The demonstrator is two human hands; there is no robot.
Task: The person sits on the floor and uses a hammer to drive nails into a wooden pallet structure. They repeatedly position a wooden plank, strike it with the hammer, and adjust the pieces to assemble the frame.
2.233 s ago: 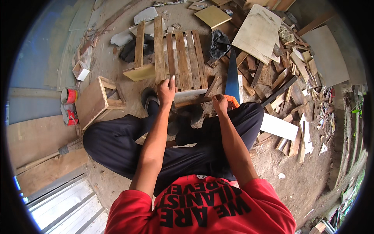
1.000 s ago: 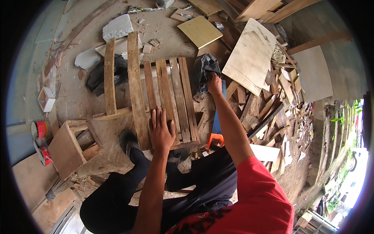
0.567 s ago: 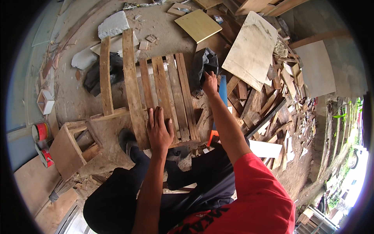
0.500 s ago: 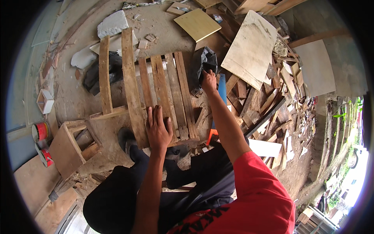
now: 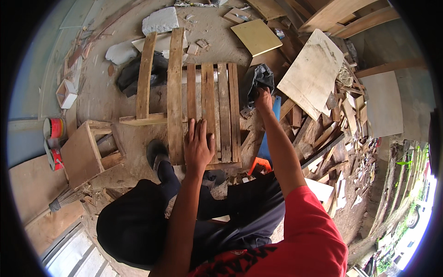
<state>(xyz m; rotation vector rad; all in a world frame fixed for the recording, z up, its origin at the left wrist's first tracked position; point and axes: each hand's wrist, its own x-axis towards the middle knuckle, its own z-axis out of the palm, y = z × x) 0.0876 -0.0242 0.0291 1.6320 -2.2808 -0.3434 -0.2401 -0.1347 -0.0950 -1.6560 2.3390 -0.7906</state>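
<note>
My left hand [image 5: 199, 145] lies flat with fingers outstretched on a wooden pallet [image 5: 175, 87] of rough slats nailed to crosspieces. One slat at its left stands apart from the others across a wide gap. My right hand [image 5: 264, 99] reaches into the mouth of a crumpled black plastic bag [image 5: 263, 74] just right of the pallet; the bag hides its fingers. Beneath my right forearm lies a handsaw [image 5: 265, 150] with a blue blade and an orange handle, close to the pallet's right side.
Scrap wood [image 5: 318, 124] is heaped at the right, with a pale board [image 5: 309, 74] on top. A yellowish panel [image 5: 256, 38] lies beyond the bag. To the left are a wooden box frame [image 5: 85, 150], red-labelled cans [image 5: 55, 128] and a broom [image 5: 67, 197]. White slabs [image 5: 160, 20] lie at the far left.
The whole view has shifted, so the pallet and bag appear further right. My right hand has sunk deeper into the bag. My left hand stays on the slats.
</note>
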